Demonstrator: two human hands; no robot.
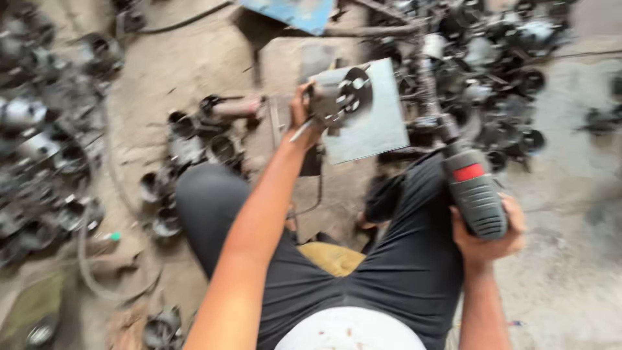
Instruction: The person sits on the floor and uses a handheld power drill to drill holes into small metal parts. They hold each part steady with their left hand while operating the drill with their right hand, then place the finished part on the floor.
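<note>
Open floor lies at the near right, beyond the right hand gripping the power tool. At the far right, a dense heap of dark metal parts blocks passage. A second pile fills the left edge. Between the left pile and the knees, scattered round housings leave narrow dirt lanes. The grey plate beside the left hand occupies the far centre; blur makes smaller debris uncertain.

Dark metal parts litter the dirt floor — blue sheet beyond.
</note>
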